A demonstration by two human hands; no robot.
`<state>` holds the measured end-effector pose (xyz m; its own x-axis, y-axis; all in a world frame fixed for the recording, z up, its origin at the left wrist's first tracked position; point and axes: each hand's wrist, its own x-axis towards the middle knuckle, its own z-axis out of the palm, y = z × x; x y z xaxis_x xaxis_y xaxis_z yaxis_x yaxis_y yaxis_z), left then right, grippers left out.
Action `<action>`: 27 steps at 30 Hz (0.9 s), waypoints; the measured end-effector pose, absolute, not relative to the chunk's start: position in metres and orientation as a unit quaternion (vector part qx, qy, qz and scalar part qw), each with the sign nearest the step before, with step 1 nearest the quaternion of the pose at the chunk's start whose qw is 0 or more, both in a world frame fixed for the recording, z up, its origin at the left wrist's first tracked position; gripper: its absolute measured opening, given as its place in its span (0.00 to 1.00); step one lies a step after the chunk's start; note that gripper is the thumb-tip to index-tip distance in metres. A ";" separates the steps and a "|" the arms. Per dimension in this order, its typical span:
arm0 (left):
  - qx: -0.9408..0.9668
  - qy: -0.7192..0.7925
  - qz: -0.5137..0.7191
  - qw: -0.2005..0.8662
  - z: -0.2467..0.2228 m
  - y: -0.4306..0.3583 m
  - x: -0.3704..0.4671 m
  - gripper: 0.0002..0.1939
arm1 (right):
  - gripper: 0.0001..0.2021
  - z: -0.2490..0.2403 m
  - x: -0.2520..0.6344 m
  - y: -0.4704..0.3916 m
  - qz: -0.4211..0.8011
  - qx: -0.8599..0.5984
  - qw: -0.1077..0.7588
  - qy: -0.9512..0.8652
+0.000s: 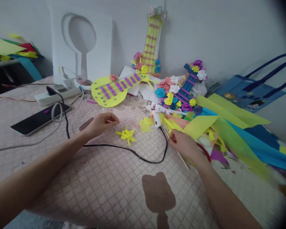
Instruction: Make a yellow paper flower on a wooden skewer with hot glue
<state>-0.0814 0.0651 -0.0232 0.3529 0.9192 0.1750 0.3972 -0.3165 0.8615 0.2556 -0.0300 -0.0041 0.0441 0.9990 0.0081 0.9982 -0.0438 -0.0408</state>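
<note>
My left hand [100, 125] hovers above the table with thumb and fingers pinched together; whatever is between the tips, if anything, is too small to make out. Just right of it lies a yellow folded-paper flower [126, 135] with pointed petals. My right hand [183, 143] is closed beside a thin wooden stick [182, 160] and yellow paper strips [173, 124]; its fingers hide what they may hold. Between and beyond both hands is a white hot glue gun [156, 117], a small red light showing on it. Small yellow paper squares [145, 125] lie left of the gun.
A black cord [133, 151] loops across the table. Behind are a yellow paper guitar [109, 92], flower-trimmed instruments [152, 44], and a white board with a cutout [102, 47]. At left lie a phone [35, 122] and power strip [45, 98]; at right, crepe paper [238, 140] and red-handled scissors [204, 151].
</note>
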 end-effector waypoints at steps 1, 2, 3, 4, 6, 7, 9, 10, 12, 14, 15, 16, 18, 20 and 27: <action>0.731 0.444 0.351 0.381 -0.024 0.064 -0.082 0.12 | 0.02 -0.005 0.254 -0.029 0.000 -0.731 0.003 -0.682; 0.732 0.438 0.352 0.385 -0.024 0.063 -0.082 0.12 | 0.03 -0.006 0.253 -0.029 -0.010 -0.739 -0.009 -0.674; 0.733 0.433 0.352 0.389 -0.023 0.061 -0.083 0.12 | 0.04 -0.006 0.252 -0.028 -0.019 -0.744 -0.019 -0.667; 0.733 0.429 0.353 0.391 -0.023 0.060 -0.083 0.11 | 0.05 -0.005 0.252 -0.028 -0.026 -0.749 -0.027 -0.661; 0.733 0.425 0.353 0.396 -0.020 0.057 -0.082 0.11 | 0.05 -0.002 0.251 -0.029 -0.035 -0.755 -0.036 -0.654; 0.734 0.424 0.351 0.398 -0.019 0.056 -0.081 0.11 | 0.05 0.001 0.252 -0.030 -0.038 -0.756 -0.038 -0.652; 0.736 0.424 0.348 0.398 -0.017 0.054 -0.081 0.10 | 0.04 0.007 0.255 -0.032 -0.046 -0.756 -0.040 -0.652; 0.737 0.426 0.345 0.396 -0.016 0.054 -0.080 0.11 | 0.04 0.010 0.257 -0.034 -0.048 -0.753 -0.038 -0.656; 0.740 0.432 0.341 0.387 -0.017 0.053 -0.081 0.11 | 0.03 0.014 0.262 -0.037 -0.041 -0.741 -0.026 -0.670; 0.745 0.432 0.339 0.378 -0.018 0.054 -0.081 0.11 | 0.01 0.017 0.264 -0.040 -0.011 -0.726 0.003 -0.688; 0.749 0.428 0.340 0.375 -0.018 0.054 -0.082 0.11 | 0.00 0.018 0.264 -0.041 0.014 -0.717 0.025 -0.696; 0.752 0.423 0.343 0.372 -0.019 0.055 -0.082 0.11 | 0.02 0.018 0.263 -0.043 0.044 -0.706 0.050 -0.705; 0.757 0.416 0.349 0.364 -0.019 0.055 -0.084 0.11 | 0.06 0.019 0.258 -0.045 0.113 -0.676 0.099 -0.721; 0.764 0.421 0.342 0.350 -0.018 0.055 -0.085 0.11 | 0.09 0.019 0.250 -0.046 0.173 -0.645 0.148 -0.729; 0.847 0.385 0.217 0.297 -0.008 0.045 -0.088 0.12 | 0.05 0.006 0.220 -0.047 0.221 -0.592 0.232 -0.740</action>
<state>-0.0882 0.0450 -0.0083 0.6096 0.7805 0.1387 0.5229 -0.5274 0.6696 0.2196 -0.0468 0.0056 -0.1918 0.9780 0.0818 0.7723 0.2019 -0.6024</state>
